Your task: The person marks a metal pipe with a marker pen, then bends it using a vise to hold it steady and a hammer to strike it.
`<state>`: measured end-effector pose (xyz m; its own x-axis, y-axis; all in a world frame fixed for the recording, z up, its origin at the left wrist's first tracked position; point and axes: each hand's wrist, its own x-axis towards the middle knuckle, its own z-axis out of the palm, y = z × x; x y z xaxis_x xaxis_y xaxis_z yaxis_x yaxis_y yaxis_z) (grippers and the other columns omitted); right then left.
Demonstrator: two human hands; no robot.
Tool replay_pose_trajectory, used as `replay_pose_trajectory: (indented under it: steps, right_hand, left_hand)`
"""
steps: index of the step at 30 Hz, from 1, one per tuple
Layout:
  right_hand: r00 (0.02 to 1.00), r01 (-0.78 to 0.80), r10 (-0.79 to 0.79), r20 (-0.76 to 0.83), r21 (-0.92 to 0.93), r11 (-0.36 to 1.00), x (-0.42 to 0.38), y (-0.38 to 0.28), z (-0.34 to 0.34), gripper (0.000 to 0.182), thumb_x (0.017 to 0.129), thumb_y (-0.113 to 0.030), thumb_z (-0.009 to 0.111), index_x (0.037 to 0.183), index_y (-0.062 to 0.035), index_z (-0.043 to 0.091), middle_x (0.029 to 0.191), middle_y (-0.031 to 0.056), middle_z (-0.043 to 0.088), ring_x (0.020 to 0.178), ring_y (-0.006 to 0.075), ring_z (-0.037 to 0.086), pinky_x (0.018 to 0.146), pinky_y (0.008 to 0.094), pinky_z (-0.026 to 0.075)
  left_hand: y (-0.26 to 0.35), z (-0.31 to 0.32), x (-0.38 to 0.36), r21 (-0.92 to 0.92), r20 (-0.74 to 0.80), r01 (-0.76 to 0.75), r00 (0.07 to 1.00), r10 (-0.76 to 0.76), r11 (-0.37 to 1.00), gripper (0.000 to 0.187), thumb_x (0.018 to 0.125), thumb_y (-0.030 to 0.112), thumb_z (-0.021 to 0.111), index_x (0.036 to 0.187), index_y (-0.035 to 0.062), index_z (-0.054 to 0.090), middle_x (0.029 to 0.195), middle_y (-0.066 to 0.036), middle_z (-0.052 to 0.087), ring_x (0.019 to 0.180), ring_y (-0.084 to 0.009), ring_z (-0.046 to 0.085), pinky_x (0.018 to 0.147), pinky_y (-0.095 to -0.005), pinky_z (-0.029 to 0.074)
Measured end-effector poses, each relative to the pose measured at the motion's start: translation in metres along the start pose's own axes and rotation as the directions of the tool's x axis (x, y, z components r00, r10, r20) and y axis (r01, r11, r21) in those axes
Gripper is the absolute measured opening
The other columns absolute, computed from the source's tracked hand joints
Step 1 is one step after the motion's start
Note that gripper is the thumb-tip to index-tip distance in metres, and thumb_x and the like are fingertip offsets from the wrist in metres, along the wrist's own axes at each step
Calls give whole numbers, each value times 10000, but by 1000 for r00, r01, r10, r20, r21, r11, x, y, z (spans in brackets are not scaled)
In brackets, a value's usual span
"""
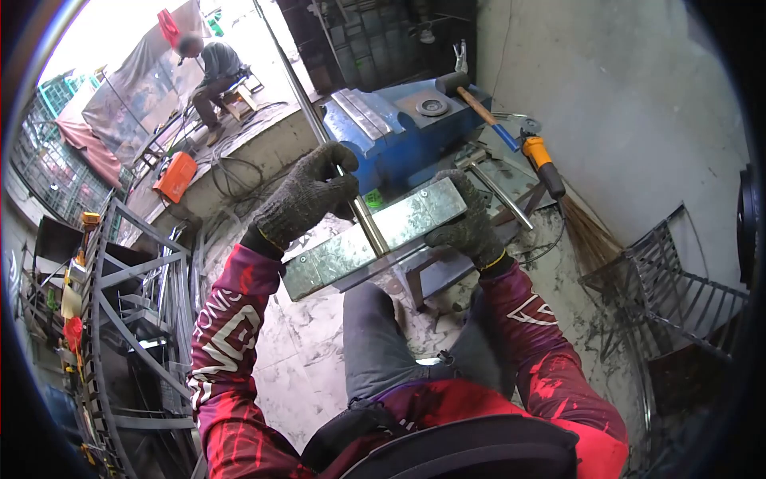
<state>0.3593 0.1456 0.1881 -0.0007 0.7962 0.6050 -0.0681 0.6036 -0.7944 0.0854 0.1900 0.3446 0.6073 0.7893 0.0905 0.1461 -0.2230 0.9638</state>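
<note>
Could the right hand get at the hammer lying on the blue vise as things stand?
Probably not without letting go: the right hand grips the end of the galvanized metal piece. The hammer lies uncovered on the blue vise, just beyond it, so the path itself looks free.

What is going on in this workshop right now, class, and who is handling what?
A person in knit work gloves holds a flat galvanised metal sheet in front of a blue bench vise. The left hand grips a long thin metal rod that crosses the sheet, and the right hand holds the sheet's right end. A hammer rests on the vise, with an angle grinder beside it. Another person sits working farther back.
</note>
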Motion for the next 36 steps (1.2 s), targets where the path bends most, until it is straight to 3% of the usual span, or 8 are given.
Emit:
replay_pose_trajectory:
  steps: [6, 11, 22, 25, 28, 30, 33, 36]
  right_hand:
    - [998, -1, 10, 58, -145, 989, -7, 23, -3, 1011, 549, -227, 1031, 1392, -89, 489, 1276, 50, 566, 1180, 183, 573, 1002, 367, 515]
    - [998, -49, 51, 30, -73, 996, -8, 33, -5, 982, 563, -273, 1024, 1369, -95, 492, 1274, 49, 563, 1184, 188, 564, 1010, 374, 504]
    - [1000, -15, 12, -26, -103, 995, -2, 30, -8, 904, 598, -356, 1001, 1312, -65, 530, 1191, 68, 593, 1095, 197, 599, 954, 376, 523]
    - [999, 25, -28, -42, -69, 997, 1, 34, -6, 866, 640, -421, 973, 1291, -55, 534, 1171, 79, 580, 1066, 213, 594, 944, 383, 511]
    - [997, 66, -70, -34, -108, 992, 3, 24, -6, 863, 656, -449, 962, 1290, -51, 533, 1154, 79, 597, 1058, 214, 602, 941, 384, 514]
    - [997, 78, -81, -17, -155, 985, 3, 19, -7, 865, 664, -471, 955, 1289, -48, 533, 1147, 79, 605, 1058, 215, 606, 940, 385, 515]
    - [998, 48, -53, -27, -169, 984, 3, 20, -10, 932, 604, -306, 1004, 1355, -42, 520, 1191, 63, 628, 1092, 183, 625, 950, 365, 539]
    - [1000, -6, 3, -13, -200, 980, 7, 11, -7, 846, 641, -194, 927, 1369, -56, 519, 1180, 50, 621, 1055, 167, 619, 929, 354, 538]
  left_hand:
    - [-1, 9, 0, 191, -46, 124, 992, -117, 974, 224, 953, 90, 659, 1144, 30, 559, 871, -24, 575, 737, -101, 624, 648, -273, 567]
    - [-35, 21, 12, 187, -216, -42, 973, 83, 981, 283, 887, 128, 681, 1137, 20, 602, 869, -72, 608, 750, -150, 612, 686, -318, 504]
    - [-29, 22, 13, 287, -189, -31, 978, 88, 958, 296, 915, 151, 662, 1175, 18, 610, 880, -91, 600, 781, -152, 599, 712, -325, 490]
    - [-27, 20, 10, 603, 27, -328, 920, 392, 727, 301, 935, 127, 635, 1209, 9, 594, 914, -120, 606, 798, -178, 608, 725, -340, 503]
    - [-19, 25, 8, 369, -146, -43, 984, 104, 928, 337, 947, 86, 603, 1276, 14, 577, 952, -167, 606, 850, -233, 631, 767, -374, 529]
    - [-18, 24, 1, 786, 27, -259, 921, 388, 562, 465, 939, 106, 621, 1390, 45, 527, 1010, -202, 629, 914, -281, 660, 819, -415, 542]
    - [-8, 30, -15, 583, -86, -54, 988, 127, 811, 600, 923, 160, 666, 1478, 73, 456, 1044, -210, 661, 953, -306, 690, 819, -445, 544]
    - [3, 34, -28, 724, -86, 30, 995, 47, 689, 727, 910, 193, 716, 1541, 85, 373, 907, -191, 666, 810, -309, 679, 720, -440, 532]
